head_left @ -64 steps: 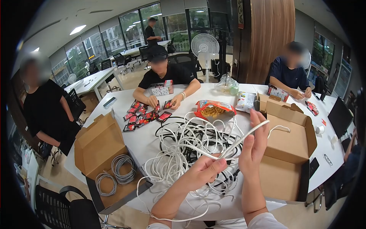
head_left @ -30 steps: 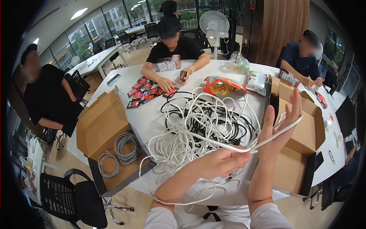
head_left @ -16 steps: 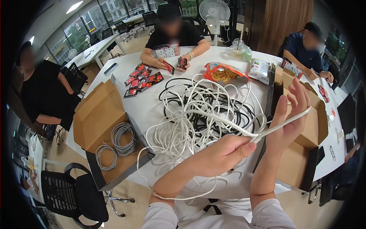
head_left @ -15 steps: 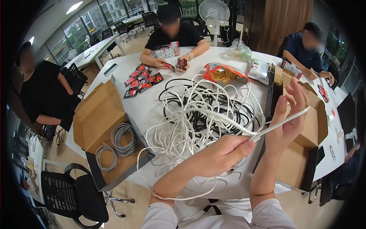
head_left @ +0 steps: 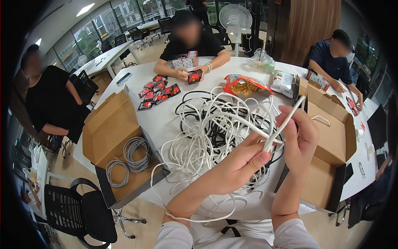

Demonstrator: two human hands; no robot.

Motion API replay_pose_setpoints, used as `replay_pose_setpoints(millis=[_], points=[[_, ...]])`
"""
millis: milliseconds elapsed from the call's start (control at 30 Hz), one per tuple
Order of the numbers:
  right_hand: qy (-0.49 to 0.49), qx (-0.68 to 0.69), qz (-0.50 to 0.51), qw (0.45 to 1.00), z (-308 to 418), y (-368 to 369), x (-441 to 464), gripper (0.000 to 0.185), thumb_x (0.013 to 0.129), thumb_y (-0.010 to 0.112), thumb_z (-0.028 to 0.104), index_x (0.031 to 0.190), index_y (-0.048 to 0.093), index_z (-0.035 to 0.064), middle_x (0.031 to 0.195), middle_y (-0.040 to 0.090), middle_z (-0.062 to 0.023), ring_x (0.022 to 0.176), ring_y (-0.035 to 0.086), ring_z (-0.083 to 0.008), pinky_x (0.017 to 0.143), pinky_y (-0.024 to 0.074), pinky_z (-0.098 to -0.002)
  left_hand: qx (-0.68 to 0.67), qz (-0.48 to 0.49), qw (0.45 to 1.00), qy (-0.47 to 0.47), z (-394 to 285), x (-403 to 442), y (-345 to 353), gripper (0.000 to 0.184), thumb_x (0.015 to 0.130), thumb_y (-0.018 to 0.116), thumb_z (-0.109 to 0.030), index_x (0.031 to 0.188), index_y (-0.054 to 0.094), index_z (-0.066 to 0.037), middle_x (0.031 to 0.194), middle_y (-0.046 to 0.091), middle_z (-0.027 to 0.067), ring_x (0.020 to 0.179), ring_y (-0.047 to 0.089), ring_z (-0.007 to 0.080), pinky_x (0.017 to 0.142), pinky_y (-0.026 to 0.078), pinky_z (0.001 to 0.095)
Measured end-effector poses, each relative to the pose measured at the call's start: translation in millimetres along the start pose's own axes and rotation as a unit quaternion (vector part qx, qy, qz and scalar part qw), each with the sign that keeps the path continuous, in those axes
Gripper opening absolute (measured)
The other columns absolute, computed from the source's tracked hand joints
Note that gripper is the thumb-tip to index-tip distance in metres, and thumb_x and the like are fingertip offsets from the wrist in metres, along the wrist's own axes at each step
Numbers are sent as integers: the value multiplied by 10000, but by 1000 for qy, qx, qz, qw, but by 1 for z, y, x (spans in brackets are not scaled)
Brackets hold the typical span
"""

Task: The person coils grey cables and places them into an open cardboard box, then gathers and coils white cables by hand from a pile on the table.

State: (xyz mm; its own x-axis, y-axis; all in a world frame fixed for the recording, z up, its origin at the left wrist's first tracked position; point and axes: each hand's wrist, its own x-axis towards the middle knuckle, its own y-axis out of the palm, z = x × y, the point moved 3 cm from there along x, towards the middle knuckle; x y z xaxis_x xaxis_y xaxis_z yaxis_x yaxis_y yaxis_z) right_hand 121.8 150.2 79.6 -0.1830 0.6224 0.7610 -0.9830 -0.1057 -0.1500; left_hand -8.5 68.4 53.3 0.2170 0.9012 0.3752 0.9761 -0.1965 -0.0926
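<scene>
The person's left hand pinches a white cable between thumb and fingers, above the near right edge of a tangled pile on the white table. Just beside it, the right hand is raised with its fingers bent and its thumb near the index finger; the same cable slants up between them, its upper part rising past the index finger, though how firmly this hand presses on it cannot be told. The pile mixes looped white cables with black cables, and one thin white strand runs off the near left side of the pile and across the left forearm. To the left of the pile, an open cardboard box holds a larger grey cable coil and a smaller one beside it. To the right stands a second open carton, partly behind the right hand and forearm. Beyond the pile sit an open red snack bag with yellowish pieces showing in it and, close by, a silver-white packet. Across the table, a co-worker in black holds a red-and-black packet near a scatter of similar sachets. Another person in navy sits at the far right, and a person in black is at the far left.
</scene>
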Motion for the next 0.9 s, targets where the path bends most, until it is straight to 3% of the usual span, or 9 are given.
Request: replay_pose_setpoints(millis=[133, 333, 467, 567, 667, 700, 833, 900], points=[[-22, -6, 68, 997, 9, 2, 2, 190, 809, 615, 72, 964, 655, -32, 748, 622, -99, 654, 582, -162, 611, 445, -260, -90, 19, 996, -20, 1, 1, 0, 422, 1006, 336, -371, 1055, 501, 15, 784, 441, 15, 606, 362, 59, 524, 333, 197], [-80, -33, 125, 988, 13, 7, 1, 229, 742, 693, 41, 963, 660, -7, 756, 616, -98, 635, 584, -183, 606, 459, -270, -237, -19, 965, -107, -1, -1, -8, 411, 994, 335, -439, 773, 370, -95, 608, 341, -35, 509, 255, 37, 447, 203, 200], [-93, -98, 86, 987, 11, 6, -1, 211, 721, 682, -29, 929, 673, -2, 771, 613, -98, 689, 587, -208, 643, 457, -292, -257, 0, 958, -127, 4, -3, -11, 408, 986, 360, -448, 769, 364, -102, 576, 305, -47, 487, 223, 38, 429, 183, 203], [-40, -156, 32, 986, 13, 4, 2, 217, 723, 668, -52, 931, 681, 8, 799, 615, -101, 755, 583, -235, 676, 455, -328, -316, 76, 937, -124, 6, -5, -10, 373, 1000, 357, -405, 779, 379, -104, 619, 288, -56, 484, 203, 26, 419, 155, 197], [-32, -193, 52, 979, 4, 6, 2, 217, 733, 654, -65, 935, 684, 9, 853, 615, -106, 813, 581, -259, 687, 462, -338, -323, 75, 935, -129, 1, -6, -8, 393, 995, 354, -429, 754, 358, -119, 598, 296, -53, 475, 208, 27, 414, 152, 200], [-10, -172, 96, 980, 1, 7, 2, 266, 739, 638, -76, 989, 666, 9, 951, 609, -130, 897, 581, -291, 734, 475, -342, -323, 64, 936, -128, 1, -6, -9, 402, 992, 357, -434, 745, 356, -116, 574, 290, -54, 467, 213, 33, 412, 158, 207], [31, -64, 150, 986, 8, 9, 1, 404, 741, 589, -109, 1126, 597, 13, 1080, 590, -161, 994, 585, -309, 857, 465, -351, -333, 45, 935, -117, -2, -6, -13, 423, 988, 357, -438, 720, 346, -111, 520, 275, -58, 442, 221, 46, 408, 168, 223], [16, -34, 156, 987, 5, 7, 0, 376, 761, 572, -103, 1127, 590, -16, 1129, 580, -163, 1006, 589, -294, 871, 460, -338, -336, 43, 935, -104, -4, -6, -13, 429, 992, 347, -432, 703, 337, -116, 519, 271, -60, 439, 216, 46, 410, 164, 225]])
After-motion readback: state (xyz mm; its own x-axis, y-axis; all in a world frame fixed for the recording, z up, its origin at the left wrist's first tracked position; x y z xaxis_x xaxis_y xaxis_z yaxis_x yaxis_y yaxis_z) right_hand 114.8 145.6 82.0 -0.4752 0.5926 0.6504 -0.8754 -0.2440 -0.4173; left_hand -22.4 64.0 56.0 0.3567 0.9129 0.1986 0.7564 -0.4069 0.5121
